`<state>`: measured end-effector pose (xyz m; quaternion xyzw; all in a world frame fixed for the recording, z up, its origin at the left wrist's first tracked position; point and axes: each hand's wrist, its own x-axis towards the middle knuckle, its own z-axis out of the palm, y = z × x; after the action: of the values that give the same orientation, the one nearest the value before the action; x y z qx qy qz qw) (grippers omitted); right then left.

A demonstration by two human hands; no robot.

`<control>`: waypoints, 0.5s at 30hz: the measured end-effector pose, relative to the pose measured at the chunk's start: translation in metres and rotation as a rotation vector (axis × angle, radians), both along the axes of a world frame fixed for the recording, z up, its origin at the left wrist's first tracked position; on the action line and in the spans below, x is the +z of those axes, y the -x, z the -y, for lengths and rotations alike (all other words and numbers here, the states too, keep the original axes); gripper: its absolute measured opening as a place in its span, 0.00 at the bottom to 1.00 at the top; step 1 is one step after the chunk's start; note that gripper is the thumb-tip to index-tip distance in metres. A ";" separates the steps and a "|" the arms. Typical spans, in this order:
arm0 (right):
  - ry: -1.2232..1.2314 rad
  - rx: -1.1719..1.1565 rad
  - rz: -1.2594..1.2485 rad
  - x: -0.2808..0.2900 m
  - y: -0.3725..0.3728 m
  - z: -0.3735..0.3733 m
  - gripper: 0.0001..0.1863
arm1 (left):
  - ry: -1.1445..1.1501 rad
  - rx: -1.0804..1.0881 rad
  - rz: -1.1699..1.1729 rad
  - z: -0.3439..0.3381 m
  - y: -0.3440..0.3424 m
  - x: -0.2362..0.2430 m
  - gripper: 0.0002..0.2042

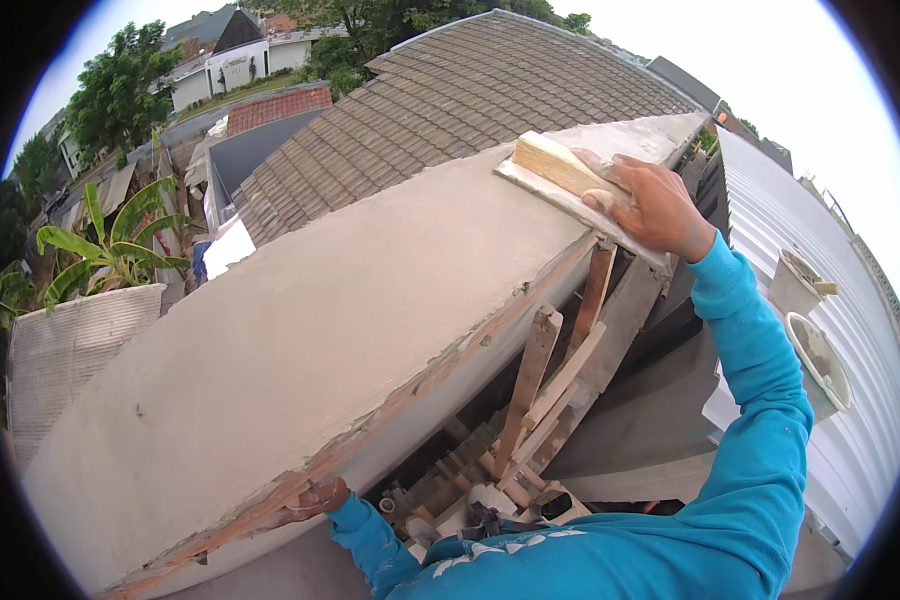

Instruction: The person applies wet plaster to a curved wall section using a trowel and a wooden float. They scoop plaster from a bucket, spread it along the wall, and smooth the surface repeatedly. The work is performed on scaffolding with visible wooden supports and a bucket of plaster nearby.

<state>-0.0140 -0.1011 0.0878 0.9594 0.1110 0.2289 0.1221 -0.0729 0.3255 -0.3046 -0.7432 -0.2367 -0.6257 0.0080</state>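
Observation:
My right hand (650,205) grips the pale wooden handle of a plastering float (550,162), whose flat base rests on the grey plastered concrete strip (310,330) near its upper right end. Its fingers are dusted with plaster. My left hand (315,497) is curled at the strip's lower edge, at a rough reddish board (410,385) running along that edge. Short wooden struts (530,370) lean beside the strip below my right hand.
Corrugated white metal roofing (870,440) runs down the right, with two plaster-stained buckets (818,368) (795,285) on it. A tiled roof (420,120) lies beyond the strip. Banana leaves (120,240) and a corrugated sheet (75,350) are at left. Trees and houses stand behind.

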 end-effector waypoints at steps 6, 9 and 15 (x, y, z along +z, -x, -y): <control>0.010 -0.466 -0.033 0.014 -0.035 0.079 0.27 | 0.188 -0.123 -0.022 0.018 -0.004 -0.020 0.16; 0.035 -0.392 -0.064 0.009 -0.050 0.054 0.26 | -0.096 -0.054 -0.084 0.010 -0.004 -0.027 0.14; 0.001 -0.200 -0.068 0.004 0.004 0.001 0.26 | 0.103 -0.123 -0.217 -0.032 0.011 -0.072 0.27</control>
<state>-0.0175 -0.1018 0.0915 0.9729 0.0188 0.1826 0.1409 -0.0834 0.3574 -0.3766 -0.8190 -0.2201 -0.5281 -0.0432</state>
